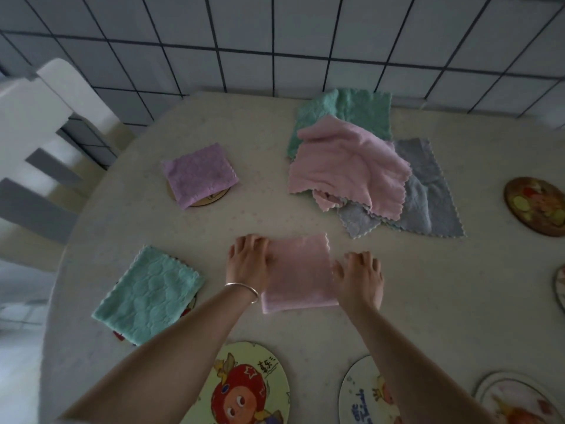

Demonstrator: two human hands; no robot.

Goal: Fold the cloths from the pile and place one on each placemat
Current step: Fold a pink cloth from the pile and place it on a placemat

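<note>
A folded pink cloth (298,272) lies flat on the table in front of me. My left hand (249,263) rests on its left edge with fingers spread and slightly bent. At the cloth's right edge my right hand (359,276) touches the table and the cloth's side, fingers spread. The pile (363,166) at the back right holds a pink, a teal and a grey cloth, all unfolded. A folded purple cloth (200,174) covers a round placemat (214,198) at the back left. A folded teal cloth (149,293) covers another placemat at the near left.
Bare round placemats with cartoon prints lie near me (253,384), (363,396), (516,399) and at the right edge (535,206), (560,286). A white chair (39,123) stands at the left. A tiled wall runs behind the round table (260,133).
</note>
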